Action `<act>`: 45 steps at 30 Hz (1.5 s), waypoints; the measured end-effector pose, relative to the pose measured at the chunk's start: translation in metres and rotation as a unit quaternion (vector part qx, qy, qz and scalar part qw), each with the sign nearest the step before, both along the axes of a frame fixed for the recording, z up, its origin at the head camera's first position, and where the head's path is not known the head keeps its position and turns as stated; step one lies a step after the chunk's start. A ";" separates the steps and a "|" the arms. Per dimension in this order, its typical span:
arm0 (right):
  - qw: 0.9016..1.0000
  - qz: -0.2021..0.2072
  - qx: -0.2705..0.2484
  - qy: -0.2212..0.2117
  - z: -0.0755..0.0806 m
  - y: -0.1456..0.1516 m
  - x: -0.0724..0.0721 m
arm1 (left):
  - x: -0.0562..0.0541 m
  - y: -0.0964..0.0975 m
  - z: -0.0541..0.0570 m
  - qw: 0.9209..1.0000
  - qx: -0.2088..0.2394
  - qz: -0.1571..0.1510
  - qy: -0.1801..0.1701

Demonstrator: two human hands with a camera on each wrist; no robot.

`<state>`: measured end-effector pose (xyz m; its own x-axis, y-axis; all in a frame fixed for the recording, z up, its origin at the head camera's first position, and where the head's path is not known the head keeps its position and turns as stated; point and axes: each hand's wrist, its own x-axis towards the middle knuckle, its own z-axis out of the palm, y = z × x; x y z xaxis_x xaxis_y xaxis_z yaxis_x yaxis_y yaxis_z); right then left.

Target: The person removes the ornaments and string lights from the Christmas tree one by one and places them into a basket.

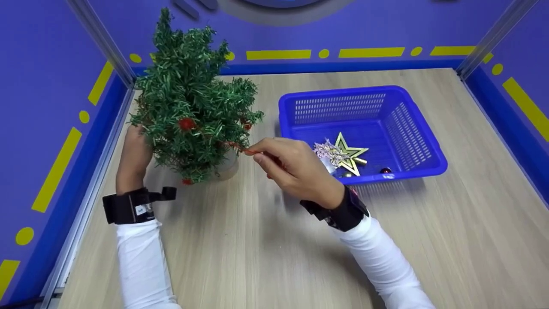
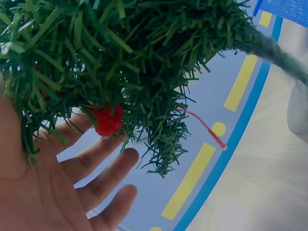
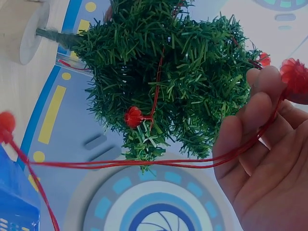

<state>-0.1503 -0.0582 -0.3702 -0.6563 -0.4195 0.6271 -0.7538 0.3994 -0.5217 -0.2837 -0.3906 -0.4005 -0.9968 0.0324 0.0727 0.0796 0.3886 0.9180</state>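
With twelve o'clock taken as the far wall and the middle of the counter (image 1: 240, 257) as the centre of the dial, a red string (image 3: 120, 164) is pinched near the centre between the thumb and forefinger of the right hand (image 1: 296, 169). In the right wrist view its slack is seen trailing across the palm, with red bobbles along it. At nine o'clock the left hand (image 1: 136, 154) is half hidden by branches; its visible fingers are loosely spread and nothing is seen to be clutched, though the forefinger and thumb are partly covered by foliage. A red bobble (image 2: 109, 120) is seen just by those fingers.

Farther off, toward ten o'clock, the green tree (image 1: 188, 94) is stood in a pale pot (image 1: 227, 165), with some bobbles already set among its branches. At one to two o'clock a blue basket (image 1: 339, 92) is placed, in which a gold star (image 1: 352, 153), a pinkish snowflake (image 1: 329, 152) and a shiny dark red ball (image 1: 386, 171) are held.

For the string to be laid well among the branches, it should probably be guided with light tension only, as the tree could be tipped by a hard tug. The branches are best steadied by the left hand, the bobbles turned outward, and the loose length kept clear of the basket's rim.
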 end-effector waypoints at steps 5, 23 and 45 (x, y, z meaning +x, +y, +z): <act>1.000 -0.012 -0.013 0.003 0.000 0.001 0.000 | 0.001 -0.007 0.001 1.000 -0.004 -0.024 -0.011; 0.997 -0.032 -0.073 0.024 0.000 0.002 -0.001 | 0.012 -0.032 0.007 0.993 0.010 -0.118 -0.024; 0.994 0.009 -0.107 0.014 0.002 -0.003 0.003 | -0.011 -0.016 -0.013 0.996 0.037 0.020 0.073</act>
<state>-0.1477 -0.0616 -0.3679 -0.6312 -0.2859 0.7211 -0.7751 0.2670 -0.5726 -0.2950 -0.4062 -0.4136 -0.9757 -0.0178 0.2186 0.2011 0.3251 0.9240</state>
